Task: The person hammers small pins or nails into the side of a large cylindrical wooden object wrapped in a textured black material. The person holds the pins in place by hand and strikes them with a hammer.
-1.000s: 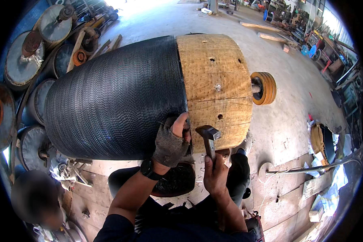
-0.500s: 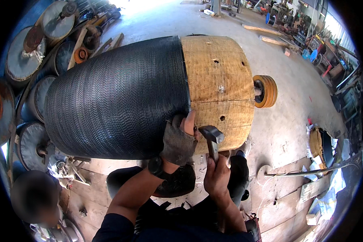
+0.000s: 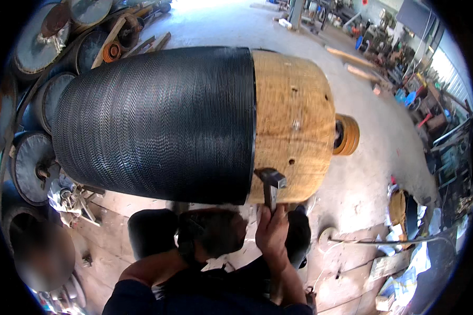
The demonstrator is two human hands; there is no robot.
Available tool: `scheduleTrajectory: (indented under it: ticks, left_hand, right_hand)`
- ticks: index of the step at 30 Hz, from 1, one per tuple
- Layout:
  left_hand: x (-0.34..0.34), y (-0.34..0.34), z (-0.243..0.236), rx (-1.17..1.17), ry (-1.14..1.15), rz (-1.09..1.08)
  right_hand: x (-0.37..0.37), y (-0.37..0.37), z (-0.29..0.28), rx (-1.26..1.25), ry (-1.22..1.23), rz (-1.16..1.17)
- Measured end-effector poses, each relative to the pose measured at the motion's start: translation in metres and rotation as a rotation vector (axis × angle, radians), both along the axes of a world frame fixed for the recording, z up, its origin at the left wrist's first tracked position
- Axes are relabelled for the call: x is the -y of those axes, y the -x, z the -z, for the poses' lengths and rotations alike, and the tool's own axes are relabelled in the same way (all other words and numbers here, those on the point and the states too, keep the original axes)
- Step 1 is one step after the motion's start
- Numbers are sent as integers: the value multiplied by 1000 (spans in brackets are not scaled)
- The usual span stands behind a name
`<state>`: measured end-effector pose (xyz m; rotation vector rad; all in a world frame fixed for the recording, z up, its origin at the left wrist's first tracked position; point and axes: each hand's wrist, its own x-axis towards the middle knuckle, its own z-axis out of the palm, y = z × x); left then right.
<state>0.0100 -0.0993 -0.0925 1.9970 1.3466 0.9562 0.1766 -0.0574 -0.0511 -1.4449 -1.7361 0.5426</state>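
Observation:
A large roller lies across the view in front of me. Its left part [image 3: 157,126] is wrapped in black, finely ridged material; the right part is a bare wooden drum [image 3: 294,126] with small dark holes. My right hand [image 3: 273,233], closed round the handle, holds a hammer [image 3: 270,181] upright, its head in front of the wood just right of the black edge. My left hand [image 3: 213,231], in a dark glove, is low below the roller by my knees. It is dark and blurred there, so its fingers cannot be made out.
A grooved yellow pulley [image 3: 347,135] sticks out from the roller's right end. Several metal drums [image 3: 34,168] are stacked at left, near a blurred round shape [image 3: 44,257]. A rod on a round base [image 3: 328,236] stands at lower right, beside crumpled sheeting [image 3: 415,273]. Planks [image 3: 352,55] lie farther back.
My left hand has left the black edge and dropped below the roller, toward my knees. The hammer stays in my right hand near the wood. The whole view has shifted slightly.

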Motion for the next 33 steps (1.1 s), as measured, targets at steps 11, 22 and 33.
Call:
scheduleTrajectory:
  ticks: [11, 22, 33]
  left_hand:
    - [4, -9, 38, -752, -327, 230]
    - [7, -2, 29, -585, -327, 207]
    - [-30, 25, -58, -89, -339, 54]
  right_hand:
    - [5, 3, 12, -105, -25, 62]
    - [0, 5, 13, -111, -119, 45]
    - [3, 10, 1, -65, -80, 133]
